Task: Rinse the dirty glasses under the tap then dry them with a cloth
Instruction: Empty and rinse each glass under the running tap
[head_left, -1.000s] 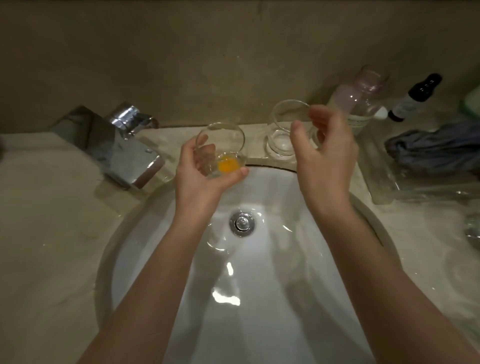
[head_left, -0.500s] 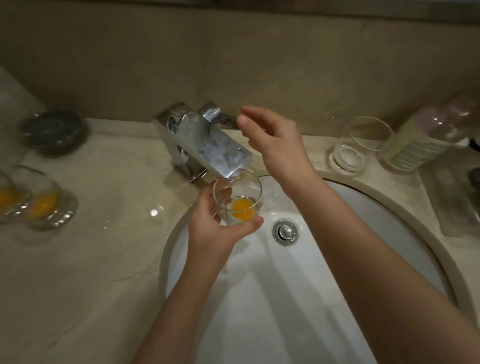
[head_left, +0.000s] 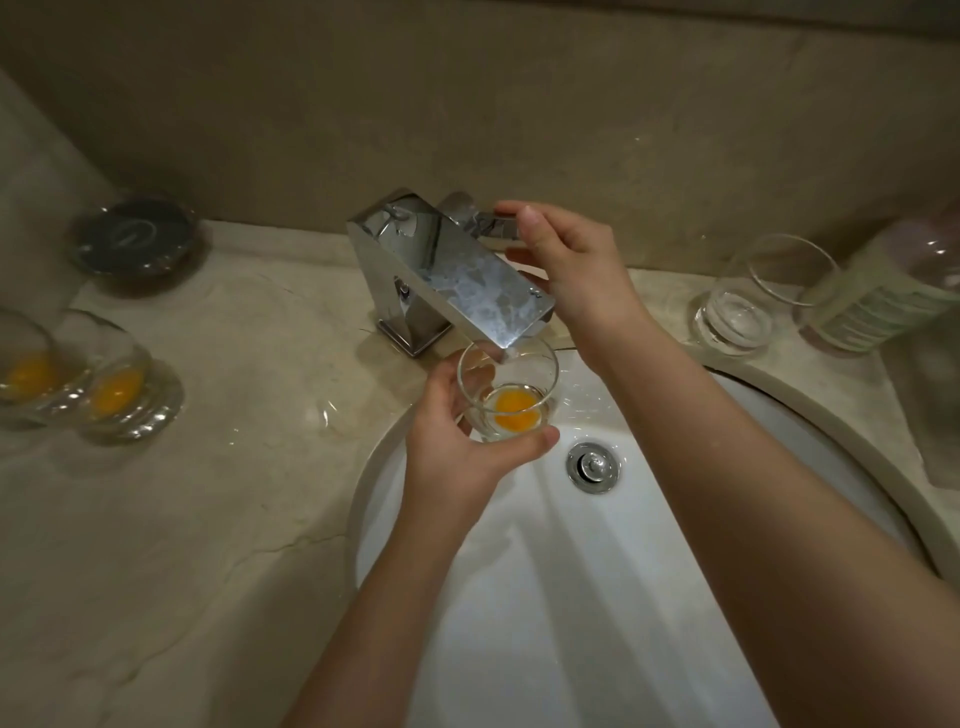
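Note:
My left hand (head_left: 457, 452) grips a clear glass (head_left: 511, 392) with orange residue in its bottom, held just under the spout of the chrome tap (head_left: 447, 265). My right hand (head_left: 571, 270) reaches over the tap's right side and its fingers close round the tap lever (head_left: 493, 223). No water stream is visible. Two more dirty glasses (head_left: 111, 384) with orange residue stand on the counter at the far left. A clean-looking empty glass (head_left: 748, 296) stands on the counter at the right of the basin.
The white basin (head_left: 649, 597) with a chrome drain (head_left: 592, 466) lies below the hands. A lidded dark jar (head_left: 135, 244) sits at the back left. A labelled bottle (head_left: 883, 291) stands at the right edge, by the clean glass. The counter is beige stone.
My right hand moved from beside the clean glass across to the tap lever. My left hand carried the dirty glass under the spout. The view swung left, bringing the other dirty glasses into sight.

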